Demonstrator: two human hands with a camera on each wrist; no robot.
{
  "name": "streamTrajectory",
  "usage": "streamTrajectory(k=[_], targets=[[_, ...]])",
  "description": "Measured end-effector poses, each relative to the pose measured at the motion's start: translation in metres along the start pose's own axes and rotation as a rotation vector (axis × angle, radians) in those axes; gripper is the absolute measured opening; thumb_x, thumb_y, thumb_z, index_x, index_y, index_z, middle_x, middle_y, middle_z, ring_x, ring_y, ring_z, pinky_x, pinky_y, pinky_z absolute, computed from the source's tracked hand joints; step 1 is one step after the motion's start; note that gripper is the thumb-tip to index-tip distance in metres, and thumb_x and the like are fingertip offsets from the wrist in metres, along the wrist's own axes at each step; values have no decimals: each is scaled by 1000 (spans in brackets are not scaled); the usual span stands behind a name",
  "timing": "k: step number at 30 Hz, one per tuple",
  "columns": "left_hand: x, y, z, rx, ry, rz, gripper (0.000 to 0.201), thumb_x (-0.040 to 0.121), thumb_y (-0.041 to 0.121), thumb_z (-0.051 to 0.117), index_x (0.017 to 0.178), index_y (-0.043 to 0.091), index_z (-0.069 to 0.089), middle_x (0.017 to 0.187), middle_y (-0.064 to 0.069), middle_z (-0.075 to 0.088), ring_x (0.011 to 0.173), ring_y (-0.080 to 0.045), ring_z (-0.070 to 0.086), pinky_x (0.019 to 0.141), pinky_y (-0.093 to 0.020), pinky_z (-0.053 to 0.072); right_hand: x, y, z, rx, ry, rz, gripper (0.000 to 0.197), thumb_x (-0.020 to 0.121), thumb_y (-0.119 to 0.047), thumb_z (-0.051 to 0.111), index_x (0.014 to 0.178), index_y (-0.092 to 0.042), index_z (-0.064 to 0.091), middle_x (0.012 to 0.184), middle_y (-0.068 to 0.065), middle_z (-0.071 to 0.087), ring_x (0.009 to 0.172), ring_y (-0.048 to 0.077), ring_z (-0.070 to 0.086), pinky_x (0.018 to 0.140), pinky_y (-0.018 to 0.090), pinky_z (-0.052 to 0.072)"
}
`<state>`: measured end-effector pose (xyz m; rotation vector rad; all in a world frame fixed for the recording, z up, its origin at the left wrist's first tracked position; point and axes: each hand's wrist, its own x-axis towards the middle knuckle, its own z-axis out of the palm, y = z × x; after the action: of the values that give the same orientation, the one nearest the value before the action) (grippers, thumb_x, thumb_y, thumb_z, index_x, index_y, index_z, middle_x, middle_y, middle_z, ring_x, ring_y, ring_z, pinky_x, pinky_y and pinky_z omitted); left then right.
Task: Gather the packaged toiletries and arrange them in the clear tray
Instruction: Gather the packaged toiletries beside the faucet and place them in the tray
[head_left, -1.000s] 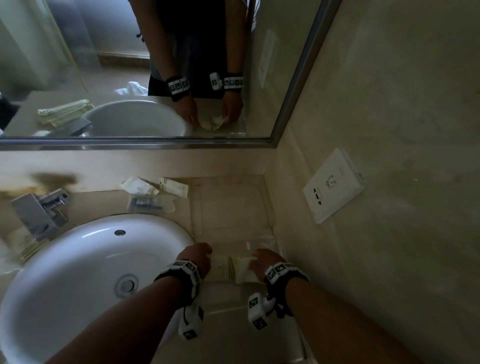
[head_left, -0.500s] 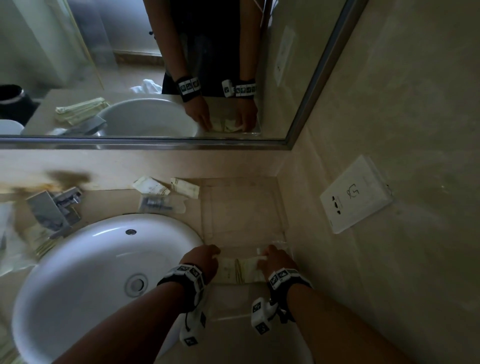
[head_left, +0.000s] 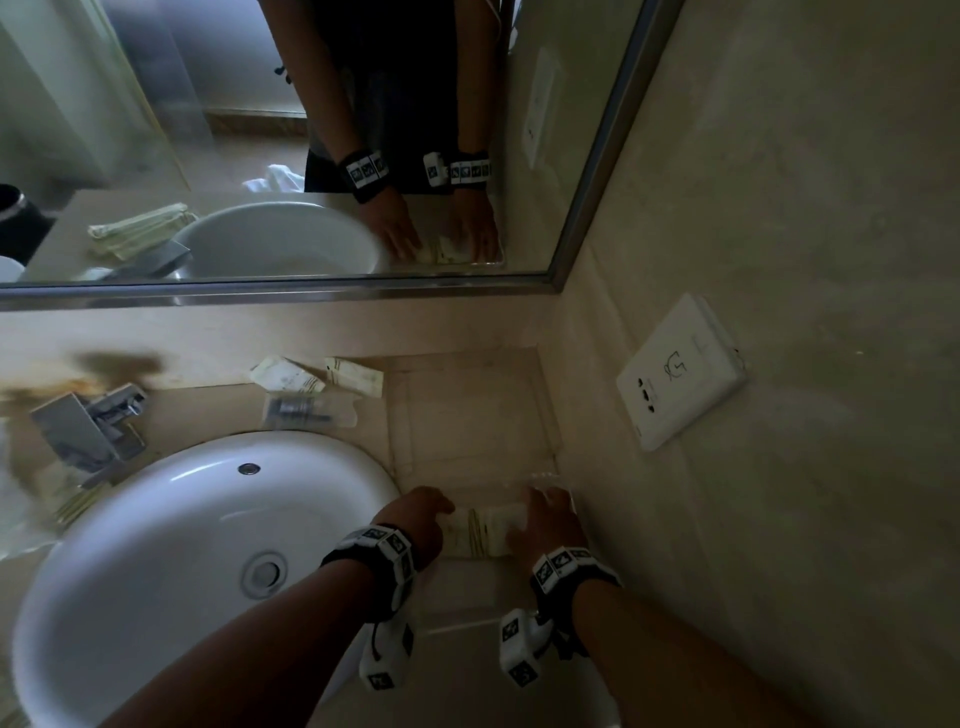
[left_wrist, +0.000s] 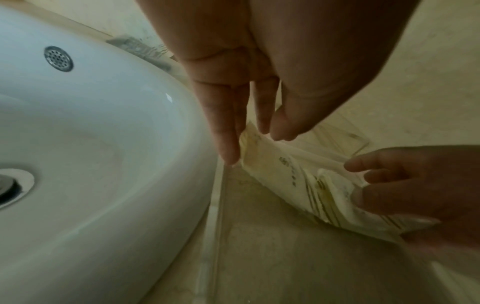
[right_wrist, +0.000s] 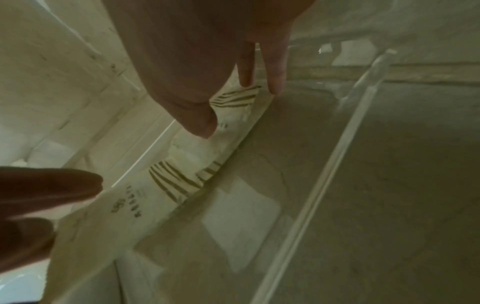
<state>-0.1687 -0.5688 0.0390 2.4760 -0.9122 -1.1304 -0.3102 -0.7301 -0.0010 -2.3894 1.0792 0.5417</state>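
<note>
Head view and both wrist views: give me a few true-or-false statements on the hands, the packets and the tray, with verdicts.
1. Both hands touch the cream packets. True.
2. The left hand rests inside the sink. False: it is at the packets, beside the sink.
3. Other packets lie behind the sink by the wall. True.
4. The clear tray is full of bottles. False: only the held packets show in it.
5. The right hand holds the faucet. False: it holds the packets.

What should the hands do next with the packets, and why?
Probably let go and reach for the loose packets behind the sink. Both hands, left and right, already have cream packets down in the tray.
</note>
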Motion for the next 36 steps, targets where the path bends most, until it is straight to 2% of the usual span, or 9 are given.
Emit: streamTrajectory(k=[6, 11, 15, 18, 24, 28, 30, 33, 36], targets=[[-6, 6, -10, 37, 71, -45, 36, 94, 23, 48, 129, 31, 52, 141, 2, 47, 124, -20, 52, 101, -29, 44, -8, 4, -5, 40, -81, 6, 75, 91, -40, 58, 153, -29, 17, 161, 5, -5, 139, 31, 34, 110, 39, 39], [-14, 7, -3, 95, -50, -22, 37, 91, 31, 55, 128, 32, 55, 143, 3, 45, 127, -18, 50, 105, -28, 42, -18, 3, -1, 25, -61, -28, 51, 89, -38, 60, 136, -31, 41, 158, 3, 4, 124, 30, 50, 100, 35, 47], [-15, 10, 7, 157, -134, -9, 41, 88, 39, 56, 129, 38, 53, 147, 4, 39, 129, -20, 47, 107, -32, 42, -24, 3, 4, 16, -175, -72, 51, 84, -39, 66, 132, -31, 51, 159, 2, 5, 131, 29, 44, 104, 35, 44], [-13, 8, 13, 258, -144, 41, 42, 89, 41, 56, 131, 40, 53, 151, 4, 32, 134, -25, 38, 111, -37, 37, -28, -3, 4, 33, -140, -74, 59, 83, -36, 65, 139, -36, 45, 161, 0, 7, 141, 32, 31, 110, 40, 38], [-11, 4, 15, 311, -97, 100, 44, 91, 41, 52, 135, 41, 50, 159, 5, 19, 141, -28, 25, 115, -40, 32, -35, -3, -5, -120, -233, -136, 69, 89, -46, 56, 150, -42, 23, 163, -7, -11, 150, 30, 0, 120, 45, 19], [-8, 9, 20, 213, -94, 88, 40, 83, 42, 54, 124, 39, 55, 143, 5, 42, 123, -21, 48, 103, -32, 44, -32, -9, -1, -300, -226, -131, 76, 91, -52, 52, 153, -39, 11, 164, 0, -11, 149, 35, -2, 118, 54, 15], [-5, 13, 26, 170, -137, 70, 44, 86, 40, 55, 129, 34, 51, 135, 2, 49, 117, -21, 55, 97, -29, 47, -33, -10, 2, -337, -192, -127, 78, 89, -53, 54, 153, -35, 14, 164, 3, -8, 148, 36, 3, 116, 54, 19], [0, 18, 34, 182, -206, 46, 62, 91, 38, 53, 148, 32, 29, 143, -5, 44, 125, -26, 51, 102, -35, 45, -38, -14, 5, -332, -151, -125, 77, 89, -50, 53, 154, -29, 17, 164, 5, -5, 146, 36, 10, 115, 51, 23], [2, 14, 35, 235, -203, 25, 70, 92, 43, 51, 152, 26, 20, 148, -9, 36, 131, -30, 45, 104, -39, 44, -40, -16, 7, -282, -185, -146, 80, 89, -46, 55, 155, -32, 10, 164, 5, -6, 146, 35, 10, 117, 48, 21]])
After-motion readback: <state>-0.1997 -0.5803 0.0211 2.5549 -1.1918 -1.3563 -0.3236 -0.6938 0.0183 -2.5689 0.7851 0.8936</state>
